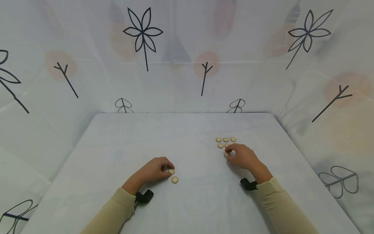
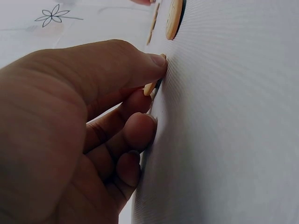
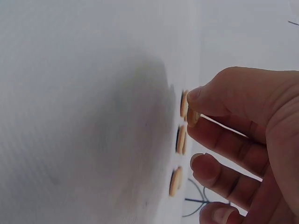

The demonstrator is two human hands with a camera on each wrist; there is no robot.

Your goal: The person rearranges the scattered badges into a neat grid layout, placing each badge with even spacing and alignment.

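Observation:
My left hand [image 1: 155, 169] pinches a round wooden-looking button [image 1: 171, 171] between thumb and fingertips, right at the white cloth. In the left wrist view this button [image 2: 149, 87] is partly hidden behind the thumb. Just in front of that hand a second button [image 1: 174, 179] lies flat. Farther off to the right, my right hand [image 1: 242, 156] grips another button [image 1: 227, 154] by thumb and index finger. The right wrist view shows that held button [image 3: 193, 117] tilted on edge, close over the cloth. Beyond those fingertips several buttons [image 1: 226, 139] lie in two short rows, one partly covered by the hand.
A white cloth covers the table [image 1: 140, 136]. Printed white fabric [image 1: 175, 87] with line-drawn flowers rises behind the table and on both sides. Each wrist wears a black camera, one at the left [image 1: 144, 197] and one at the right [image 1: 248, 184].

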